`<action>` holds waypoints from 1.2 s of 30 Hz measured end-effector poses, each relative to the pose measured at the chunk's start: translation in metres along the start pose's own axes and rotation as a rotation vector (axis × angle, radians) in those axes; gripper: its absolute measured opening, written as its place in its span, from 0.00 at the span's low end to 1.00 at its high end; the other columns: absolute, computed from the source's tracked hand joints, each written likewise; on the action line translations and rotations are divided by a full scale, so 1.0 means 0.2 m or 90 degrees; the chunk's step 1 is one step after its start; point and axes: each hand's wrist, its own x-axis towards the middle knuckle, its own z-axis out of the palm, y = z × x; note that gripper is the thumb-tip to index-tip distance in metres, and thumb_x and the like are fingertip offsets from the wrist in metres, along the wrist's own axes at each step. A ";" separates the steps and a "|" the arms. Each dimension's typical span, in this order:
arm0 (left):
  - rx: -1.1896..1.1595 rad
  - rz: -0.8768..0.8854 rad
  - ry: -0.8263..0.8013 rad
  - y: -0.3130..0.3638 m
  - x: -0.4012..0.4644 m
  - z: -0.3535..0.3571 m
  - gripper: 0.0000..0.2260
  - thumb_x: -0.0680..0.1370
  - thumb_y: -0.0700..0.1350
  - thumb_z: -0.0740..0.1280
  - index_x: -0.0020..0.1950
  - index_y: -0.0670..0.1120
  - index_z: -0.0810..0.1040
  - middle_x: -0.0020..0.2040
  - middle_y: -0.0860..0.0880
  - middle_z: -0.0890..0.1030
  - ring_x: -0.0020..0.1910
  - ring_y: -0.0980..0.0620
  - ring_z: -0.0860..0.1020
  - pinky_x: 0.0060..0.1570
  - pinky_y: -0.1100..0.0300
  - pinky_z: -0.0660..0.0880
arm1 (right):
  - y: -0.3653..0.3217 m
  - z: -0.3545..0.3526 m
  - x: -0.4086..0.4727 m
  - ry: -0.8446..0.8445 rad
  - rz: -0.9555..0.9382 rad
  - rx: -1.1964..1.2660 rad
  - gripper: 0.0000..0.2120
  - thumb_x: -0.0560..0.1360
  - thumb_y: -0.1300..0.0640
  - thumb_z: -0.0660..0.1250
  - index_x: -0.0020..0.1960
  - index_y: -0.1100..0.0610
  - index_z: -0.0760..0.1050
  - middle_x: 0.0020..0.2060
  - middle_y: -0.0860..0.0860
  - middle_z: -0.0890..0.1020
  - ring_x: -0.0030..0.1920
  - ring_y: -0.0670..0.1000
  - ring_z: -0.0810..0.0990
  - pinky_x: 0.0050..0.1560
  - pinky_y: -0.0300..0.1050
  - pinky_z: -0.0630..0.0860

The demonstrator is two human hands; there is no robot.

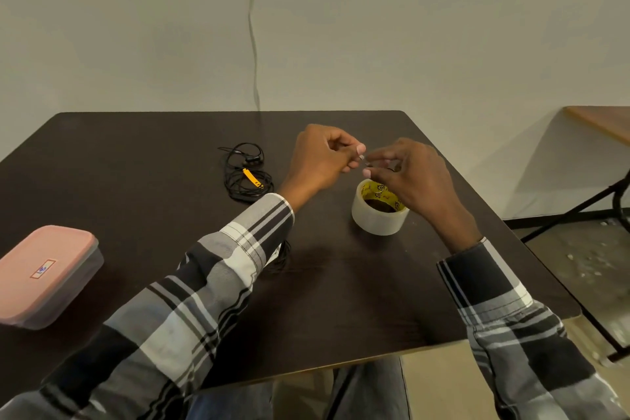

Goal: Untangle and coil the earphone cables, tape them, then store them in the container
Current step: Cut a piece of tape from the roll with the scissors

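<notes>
Head view: black earphone cables (247,173) lie coiled, yellow-tagged; both hands' grips pinch something tiny.

So from where I'm sitting, everything's on the dark square worktop (136,181). The roll of clear packing tape with a yellow printed core (379,211) sits right of centre. Left of it and a bit further back is the coiled black earphone cable with an orange tag (247,174), well apart from the roll. The flat pink-lidded plastic container (44,274) is way over at the left edge, nearer to me than both. My left hand (320,157) and right hand (409,174) meet fingertip to fingertip just above the roll's far side. Another bit of black cable (283,256) pokes out from under my left checked sleeve (218,269). A second table (603,123) stands off to the far right.
</notes>
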 end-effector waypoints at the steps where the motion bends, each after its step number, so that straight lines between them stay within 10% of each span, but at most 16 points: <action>1: -0.017 -0.012 0.009 0.00 0.00 0.00 0.03 0.75 0.42 0.74 0.45 0.43 0.84 0.36 0.46 0.85 0.36 0.51 0.85 0.39 0.58 0.82 | 0.00 0.00 -0.01 -0.005 -0.009 -0.011 0.14 0.73 0.48 0.75 0.58 0.47 0.84 0.49 0.48 0.81 0.48 0.48 0.78 0.45 0.48 0.77; 8: -0.092 -0.090 0.012 0.03 0.01 0.00 0.02 0.75 0.38 0.74 0.45 0.40 0.83 0.37 0.43 0.84 0.35 0.51 0.84 0.39 0.60 0.82 | 0.03 -0.02 -0.05 0.025 -0.045 -0.033 0.14 0.75 0.59 0.73 0.61 0.50 0.83 0.49 0.47 0.79 0.45 0.45 0.75 0.39 0.33 0.67; 13: -0.130 -0.118 -0.035 0.02 0.01 -0.02 0.02 0.75 0.38 0.73 0.46 0.40 0.83 0.37 0.43 0.85 0.36 0.51 0.84 0.40 0.61 0.82 | 0.04 -0.03 -0.07 -0.018 -0.001 -0.078 0.16 0.74 0.54 0.74 0.61 0.48 0.82 0.50 0.46 0.86 0.51 0.49 0.82 0.47 0.48 0.80; 17: -0.145 -0.137 -0.097 -0.01 0.00 0.00 0.06 0.79 0.43 0.69 0.52 0.41 0.83 0.46 0.44 0.86 0.46 0.52 0.85 0.44 0.59 0.83 | 0.04 0.01 -0.06 -0.092 0.064 -0.128 0.08 0.74 0.50 0.74 0.52 0.48 0.84 0.46 0.48 0.85 0.44 0.50 0.80 0.34 0.39 0.67; 26: -0.036 -0.202 -0.079 -0.12 -0.02 -0.08 0.14 0.83 0.40 0.61 0.68 0.41 0.74 0.63 0.45 0.79 0.62 0.51 0.78 0.58 0.54 0.78 | 0.03 0.11 -0.10 -0.192 0.079 -0.185 0.11 0.72 0.52 0.74 0.54 0.50 0.84 0.47 0.50 0.85 0.45 0.52 0.81 0.42 0.46 0.78; 36: 0.002 -0.149 -0.142 -0.16 -0.05 -0.23 0.15 0.83 0.45 0.60 0.70 0.46 0.74 0.65 0.51 0.78 0.64 0.56 0.74 0.62 0.58 0.72 | -0.01 0.14 -0.10 -0.113 0.057 0.293 0.07 0.70 0.61 0.78 0.48 0.58 0.86 0.39 0.57 0.85 0.36 0.52 0.80 0.39 0.49 0.76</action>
